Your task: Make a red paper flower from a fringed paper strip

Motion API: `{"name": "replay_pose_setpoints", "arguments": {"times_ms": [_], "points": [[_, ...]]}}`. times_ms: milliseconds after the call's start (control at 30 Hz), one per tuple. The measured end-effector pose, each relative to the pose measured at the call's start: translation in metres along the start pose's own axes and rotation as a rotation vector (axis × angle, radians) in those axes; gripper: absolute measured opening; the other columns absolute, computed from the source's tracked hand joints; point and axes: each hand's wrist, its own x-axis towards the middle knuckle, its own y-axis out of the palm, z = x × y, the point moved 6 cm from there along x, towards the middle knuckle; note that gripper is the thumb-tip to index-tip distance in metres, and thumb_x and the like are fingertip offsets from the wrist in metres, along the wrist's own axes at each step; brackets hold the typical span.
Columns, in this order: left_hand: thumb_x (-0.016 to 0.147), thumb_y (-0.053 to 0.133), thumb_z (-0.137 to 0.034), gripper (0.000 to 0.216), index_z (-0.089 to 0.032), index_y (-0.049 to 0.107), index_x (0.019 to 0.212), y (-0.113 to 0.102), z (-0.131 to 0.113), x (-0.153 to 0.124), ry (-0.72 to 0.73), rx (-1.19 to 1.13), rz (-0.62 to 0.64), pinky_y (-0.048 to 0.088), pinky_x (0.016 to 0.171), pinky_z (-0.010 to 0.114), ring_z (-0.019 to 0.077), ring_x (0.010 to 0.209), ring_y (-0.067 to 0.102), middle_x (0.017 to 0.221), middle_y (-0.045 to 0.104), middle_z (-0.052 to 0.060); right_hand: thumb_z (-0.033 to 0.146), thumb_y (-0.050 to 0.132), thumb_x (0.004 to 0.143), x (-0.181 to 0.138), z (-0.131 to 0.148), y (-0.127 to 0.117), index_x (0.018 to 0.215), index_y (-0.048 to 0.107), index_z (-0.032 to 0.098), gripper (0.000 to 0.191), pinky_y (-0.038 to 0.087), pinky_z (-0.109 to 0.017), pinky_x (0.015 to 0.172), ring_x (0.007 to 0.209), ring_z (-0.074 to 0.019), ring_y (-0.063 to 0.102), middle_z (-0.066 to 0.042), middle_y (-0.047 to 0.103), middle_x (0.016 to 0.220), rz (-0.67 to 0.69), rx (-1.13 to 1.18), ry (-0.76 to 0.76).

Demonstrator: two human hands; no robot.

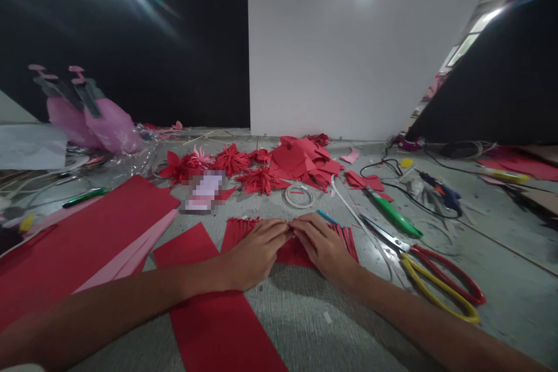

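Observation:
My left hand (257,253) and my right hand (322,244) meet over a red paper strip (238,231) cut into a fringe, lying flat on the grey table (305,314). Both hands have their fingers curled and pinched on the strip's top edge, fingertips touching near the middle. The fringed ends stick out to the left of my left hand and to the right of my right hand. A roll of white tape (299,195) lies just beyond the hands.
Large red paper sheets (82,232) and a red strip (218,319) lie at the left and front. Scissors with red and yellow handles (431,279), a green-handled cutter (394,215), a glue gun (442,195), finished red paper flowers (231,160) and red scraps (305,160) lie around. A white board (349,46) stands behind.

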Motion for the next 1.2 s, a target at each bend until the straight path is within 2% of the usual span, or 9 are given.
{"name": "replay_pose_setpoints", "arguments": {"times_ms": [267, 533, 900, 1200], "points": [[0.084, 0.041, 0.000, 0.054, -0.011, 0.045, 0.137, 0.0041, 0.0014, -0.0006, 0.003, 0.047, 0.019, 0.034, 0.116, 0.045, 0.0277, 0.138, 0.037, 0.139, 0.051, 0.013, 0.018, 0.043, 0.100, -0.0023, -0.0033, 0.0046, 0.109, 0.060, 0.023, 0.020, 0.057, -0.035, 0.080, 0.089, -0.0196, 0.065, -0.007, 0.066, 0.096, 0.042, -0.023, 0.031], [0.086, 0.038, 0.001, 0.049, -0.009, 0.045, 0.133, 0.0001, 0.0020, 0.0001, -0.020, -0.003, -0.011, 0.036, 0.115, 0.045, 0.0258, 0.137, 0.040, 0.139, 0.051, 0.017, 0.018, 0.046, 0.099, -0.0023, -0.0014, 0.0030, 0.118, 0.061, 0.024, 0.025, 0.058, -0.035, 0.078, 0.088, -0.0195, 0.066, -0.007, 0.068, 0.096, 0.012, 0.030, -0.028], [0.091, 0.037, -0.003, 0.045, -0.011, 0.046, 0.134, 0.0027, 0.0049, -0.0017, -0.036, -0.012, -0.040, 0.036, 0.115, 0.046, 0.0245, 0.134, 0.043, 0.137, 0.053, 0.013, 0.020, 0.052, 0.097, -0.0038, -0.0030, -0.0005, 0.112, 0.067, 0.022, 0.022, 0.059, -0.032, 0.077, 0.087, -0.0180, 0.068, -0.007, 0.071, 0.096, -0.058, 0.046, -0.075], [0.090, 0.038, -0.002, 0.045, -0.011, 0.050, 0.132, 0.0003, 0.0034, -0.0001, -0.008, -0.032, -0.041, 0.037, 0.113, 0.045, 0.0228, 0.135, 0.042, 0.134, 0.056, 0.013, 0.021, 0.051, 0.097, -0.0050, -0.0084, 0.0018, 0.112, 0.070, 0.023, 0.024, 0.061, -0.033, 0.078, 0.087, -0.0183, 0.069, -0.007, 0.073, 0.097, -0.037, 0.035, -0.023]]}}
